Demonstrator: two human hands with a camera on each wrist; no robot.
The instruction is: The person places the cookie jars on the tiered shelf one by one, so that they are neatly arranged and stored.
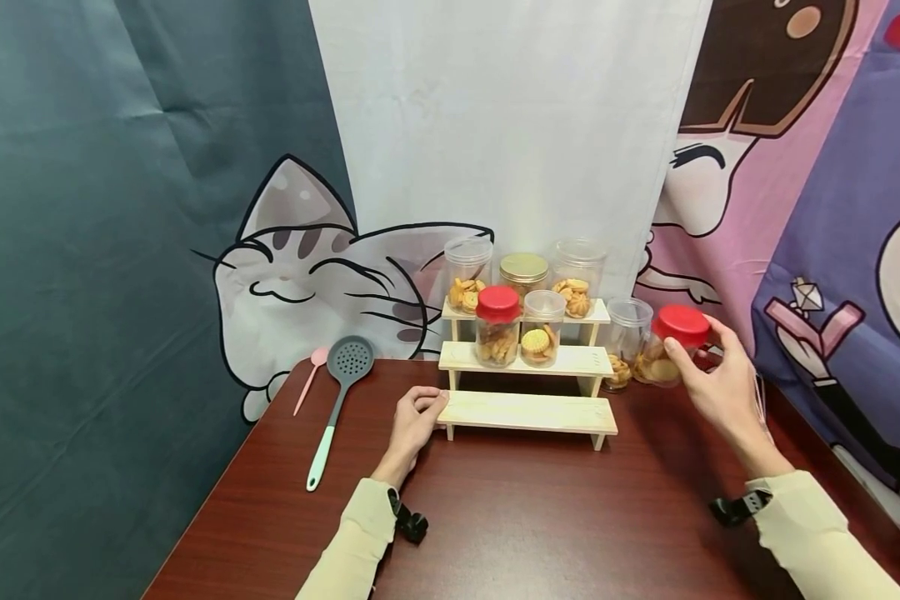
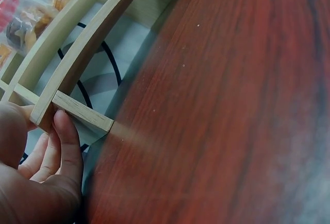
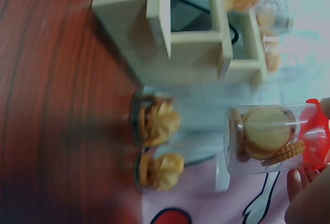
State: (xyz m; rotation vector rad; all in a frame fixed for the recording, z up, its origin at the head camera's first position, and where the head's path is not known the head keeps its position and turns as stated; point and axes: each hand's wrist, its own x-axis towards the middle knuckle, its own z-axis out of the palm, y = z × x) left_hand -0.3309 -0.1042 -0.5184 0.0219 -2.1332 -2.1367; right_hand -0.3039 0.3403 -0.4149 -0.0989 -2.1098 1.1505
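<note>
Left hand [image 1: 417, 418]: pinching the left end of the wooden shelf [image 1: 528, 411], at its lowest tier
Right hand [image 1: 720, 385]: gripping the held jar [image 3: 265, 136] around its red lid [image 1: 682, 323]
Held jar: cookies inside — raised above the table [image 1: 540, 508], right of the shelf, close to two cookie jars [image 3: 162, 123]
Middle tier [image 1: 450, 357]: red-lidded jar [image 1: 497, 333] left, clear-lidded jar [image 1: 543, 333] right
Far left: skimmer [image 1: 350, 360] beside pink spoon [image 1: 318, 357]

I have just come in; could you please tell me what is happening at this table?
A person's right hand holds up a red-lidded jar of biscuits beside a three-step wooden stand. Their left hand holds the left end of the stand's lowest step, which carries no jar. Three jars stand on the top step and two on the middle one.
</note>
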